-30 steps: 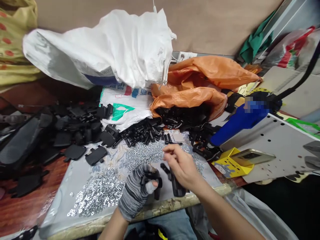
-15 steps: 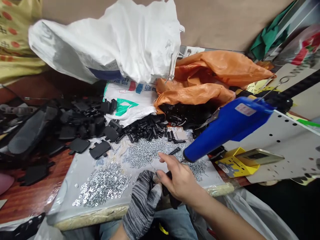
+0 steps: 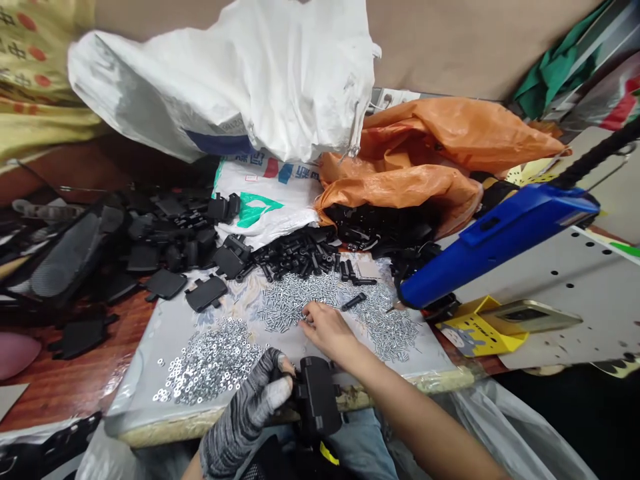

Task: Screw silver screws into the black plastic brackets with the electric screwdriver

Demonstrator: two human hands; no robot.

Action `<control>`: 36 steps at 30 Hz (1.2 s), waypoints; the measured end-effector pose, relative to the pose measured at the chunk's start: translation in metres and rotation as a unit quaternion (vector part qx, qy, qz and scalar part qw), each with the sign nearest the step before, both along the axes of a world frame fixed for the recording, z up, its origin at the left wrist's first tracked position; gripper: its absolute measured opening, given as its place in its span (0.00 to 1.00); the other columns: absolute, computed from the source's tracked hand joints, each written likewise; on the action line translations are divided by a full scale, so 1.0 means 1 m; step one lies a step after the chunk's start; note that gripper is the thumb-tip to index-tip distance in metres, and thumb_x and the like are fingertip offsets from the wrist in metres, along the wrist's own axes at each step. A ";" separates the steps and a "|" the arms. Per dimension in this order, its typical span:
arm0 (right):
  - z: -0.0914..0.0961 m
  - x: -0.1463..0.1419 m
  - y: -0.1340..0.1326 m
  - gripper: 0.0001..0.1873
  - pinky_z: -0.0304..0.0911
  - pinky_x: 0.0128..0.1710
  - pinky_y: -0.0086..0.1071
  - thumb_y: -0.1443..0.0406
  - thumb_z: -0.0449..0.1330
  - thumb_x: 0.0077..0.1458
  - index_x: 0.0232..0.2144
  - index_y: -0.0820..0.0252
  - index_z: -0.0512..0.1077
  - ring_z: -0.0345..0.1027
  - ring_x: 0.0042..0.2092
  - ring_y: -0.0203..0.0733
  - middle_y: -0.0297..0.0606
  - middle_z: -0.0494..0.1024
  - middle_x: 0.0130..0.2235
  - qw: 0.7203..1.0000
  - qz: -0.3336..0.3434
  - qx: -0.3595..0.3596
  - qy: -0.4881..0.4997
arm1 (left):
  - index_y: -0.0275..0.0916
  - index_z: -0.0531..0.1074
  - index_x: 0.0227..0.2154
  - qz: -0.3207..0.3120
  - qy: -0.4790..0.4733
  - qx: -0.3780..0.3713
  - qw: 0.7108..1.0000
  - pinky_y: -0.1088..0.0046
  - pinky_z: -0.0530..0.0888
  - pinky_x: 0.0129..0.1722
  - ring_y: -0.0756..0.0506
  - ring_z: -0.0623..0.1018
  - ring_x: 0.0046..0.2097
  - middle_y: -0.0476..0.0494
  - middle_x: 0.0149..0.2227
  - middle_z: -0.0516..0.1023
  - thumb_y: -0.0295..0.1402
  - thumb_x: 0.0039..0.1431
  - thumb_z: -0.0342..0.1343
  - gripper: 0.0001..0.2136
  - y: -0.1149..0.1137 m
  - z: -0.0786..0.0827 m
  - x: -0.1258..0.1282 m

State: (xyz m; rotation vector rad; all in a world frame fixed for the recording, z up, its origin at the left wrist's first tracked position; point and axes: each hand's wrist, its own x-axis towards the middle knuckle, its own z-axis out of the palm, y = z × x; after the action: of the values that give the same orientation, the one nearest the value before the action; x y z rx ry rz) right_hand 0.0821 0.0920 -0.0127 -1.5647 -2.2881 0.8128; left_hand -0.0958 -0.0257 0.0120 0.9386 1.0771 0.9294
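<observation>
My left hand [image 3: 245, 413], in a grey knitted glove with bare fingertips, is closed on the edge of a black plastic part [image 3: 320, 397] just over the table's front edge. My bare right hand [image 3: 331, 331] reaches the near side of a pile of small silver screws [image 3: 287, 297]. Its thumb and fingers are bent together there; whether a screw is between them is too small to tell. Silver washers [image 3: 213, 363] lie heaped left of the hands. A blue electric screwdriver [image 3: 475, 250] hangs at the right, touched by neither hand.
Black bolt-like pieces [image 3: 300, 257] are piled behind the screws. Flat black parts [image 3: 206, 293] spread leftwards. White [image 3: 240, 80] and orange [image 3: 425, 133] sacks stand at the back. At the right, a yellow holder [image 3: 475, 330] carries a phone [image 3: 537, 315].
My right hand has moved left and away from my left hand to the screws. The left hand has lowered with the black part, now turned into view. The screwdriver has swung right.
</observation>
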 end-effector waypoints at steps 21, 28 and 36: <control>0.053 0.016 -0.028 0.11 0.62 0.56 0.46 0.62 0.65 0.58 0.44 0.51 0.78 0.68 0.54 0.45 0.40 0.77 0.51 0.951 0.178 -0.007 0.252 | 0.42 0.68 0.47 0.123 0.128 0.119 0.977 0.57 0.73 0.54 0.40 0.77 0.50 0.40 0.48 0.77 0.35 0.57 0.57 0.15 0.008 -0.012 0.033; 0.052 0.020 -0.025 0.11 0.64 0.56 0.44 0.58 0.67 0.56 0.40 0.54 0.80 0.73 0.49 0.41 0.38 0.79 0.45 0.906 0.175 -0.169 0.348 | 0.44 0.70 0.50 -0.011 0.134 0.160 0.978 0.62 0.74 0.55 0.40 0.77 0.53 0.43 0.52 0.77 0.34 0.58 0.58 0.16 0.010 0.003 0.013; 0.043 0.007 -0.031 0.11 0.69 0.47 0.41 0.55 0.69 0.52 0.34 0.53 0.80 0.73 0.44 0.41 0.39 0.78 0.44 0.871 0.052 -0.183 0.453 | 0.42 0.69 0.44 0.099 0.117 0.161 0.975 0.64 0.77 0.48 0.43 0.79 0.46 0.44 0.45 0.80 0.34 0.57 0.57 0.12 0.021 0.012 0.024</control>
State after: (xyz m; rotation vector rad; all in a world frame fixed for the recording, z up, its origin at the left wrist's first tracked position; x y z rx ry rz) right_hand 0.0892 0.0605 0.0306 -0.8372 -1.5618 1.6478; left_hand -0.0717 -0.0048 0.0236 1.2482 1.2585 1.2042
